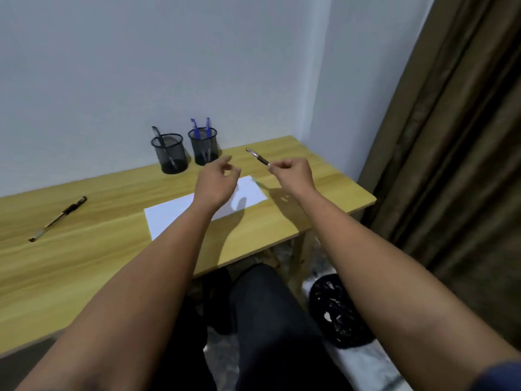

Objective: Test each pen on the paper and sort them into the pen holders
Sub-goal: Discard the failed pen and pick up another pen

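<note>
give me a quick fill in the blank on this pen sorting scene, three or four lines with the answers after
1. The right hand grips a black pen held above the ____ wooden desk.
2. The right black mesh pen holder contains ____ blue pens.
3. The left black mesh pen holder contains ____ pen.
4. Another black pen lies on the desk to the ____ of the white sheet of paper.

Missing words: light; two; one; left
</note>
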A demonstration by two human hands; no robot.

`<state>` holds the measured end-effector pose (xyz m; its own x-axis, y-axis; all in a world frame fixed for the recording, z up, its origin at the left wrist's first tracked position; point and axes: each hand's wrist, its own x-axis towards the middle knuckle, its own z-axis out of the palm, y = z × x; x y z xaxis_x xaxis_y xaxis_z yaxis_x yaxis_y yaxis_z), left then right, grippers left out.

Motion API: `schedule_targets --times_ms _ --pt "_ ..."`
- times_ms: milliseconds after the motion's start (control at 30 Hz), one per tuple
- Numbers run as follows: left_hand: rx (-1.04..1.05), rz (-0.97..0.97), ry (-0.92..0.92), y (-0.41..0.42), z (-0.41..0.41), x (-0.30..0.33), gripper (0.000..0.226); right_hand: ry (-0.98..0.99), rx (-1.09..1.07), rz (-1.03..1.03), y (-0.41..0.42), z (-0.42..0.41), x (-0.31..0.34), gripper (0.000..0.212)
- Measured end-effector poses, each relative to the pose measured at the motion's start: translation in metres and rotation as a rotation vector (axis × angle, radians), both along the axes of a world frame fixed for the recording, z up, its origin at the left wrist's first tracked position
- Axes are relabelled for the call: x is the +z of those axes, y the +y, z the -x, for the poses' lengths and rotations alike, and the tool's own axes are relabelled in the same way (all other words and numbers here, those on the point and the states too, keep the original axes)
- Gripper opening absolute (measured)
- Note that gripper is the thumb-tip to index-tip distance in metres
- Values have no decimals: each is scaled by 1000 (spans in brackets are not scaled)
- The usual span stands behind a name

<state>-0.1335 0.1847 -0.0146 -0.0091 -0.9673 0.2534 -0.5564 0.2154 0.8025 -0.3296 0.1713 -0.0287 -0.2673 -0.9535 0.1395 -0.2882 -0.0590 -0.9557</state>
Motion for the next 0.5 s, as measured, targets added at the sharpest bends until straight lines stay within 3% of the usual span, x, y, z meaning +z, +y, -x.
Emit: schedule_targets --times_ms 167,333,467,500 --pt "-259 22 -317 -22 105 -25 51 -6 -450 -18 14 134 -19 25" --pt "-444 77 -640 -28 188 -56 57 -115 -754 -108 59 232 -70 12" --pt "-497 161 -809 -40 220 -82 60 -140 -808 -365 93 266 -149 10" --pt "-497 163 -812 -44 225 -86 63 -106 -807 -458 100 271 -172 20"
